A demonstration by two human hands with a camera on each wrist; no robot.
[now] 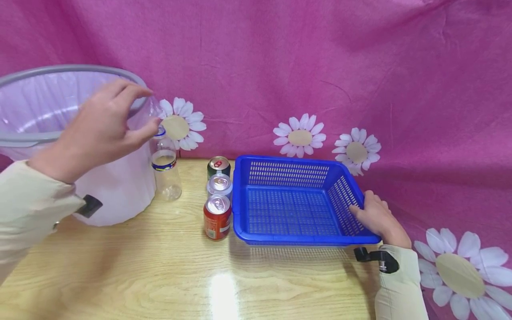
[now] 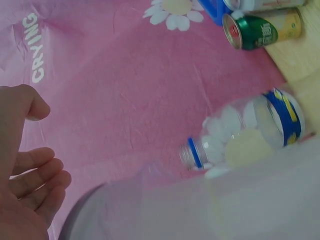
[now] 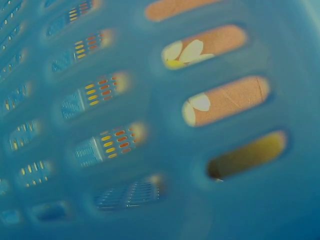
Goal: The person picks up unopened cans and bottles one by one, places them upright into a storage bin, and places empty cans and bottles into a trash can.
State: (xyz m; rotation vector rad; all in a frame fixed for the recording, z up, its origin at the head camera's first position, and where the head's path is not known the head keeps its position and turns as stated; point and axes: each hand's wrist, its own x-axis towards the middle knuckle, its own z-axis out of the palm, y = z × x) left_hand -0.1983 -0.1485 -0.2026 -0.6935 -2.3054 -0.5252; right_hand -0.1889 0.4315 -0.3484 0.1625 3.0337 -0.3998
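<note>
My left hand (image 1: 102,124) hovers over the near right rim of the lined bin, thumb and fingers apart with nothing between them. Just beyond its thumb an uncapped clear plastic bottle (image 1: 165,180) with a blue band stands upright against the bin's side. On the right, my right hand (image 1: 379,218) grips the right rim of a blue plastic basket (image 1: 292,213), thumb on the inner side. The basket has nothing in it. Only the basket's slotted wall (image 3: 150,110) fills the right wrist view, hiding that hand.
A large bin (image 1: 116,191) with a grey rim and a thin liner stands at left. Along the basket's left side is a row of cans: dark green (image 1: 218,166), pale silver (image 1: 219,184) and red (image 1: 217,222). A pink flowered cloth (image 1: 256,80) hangs behind the wooden table (image 1: 160,275).
</note>
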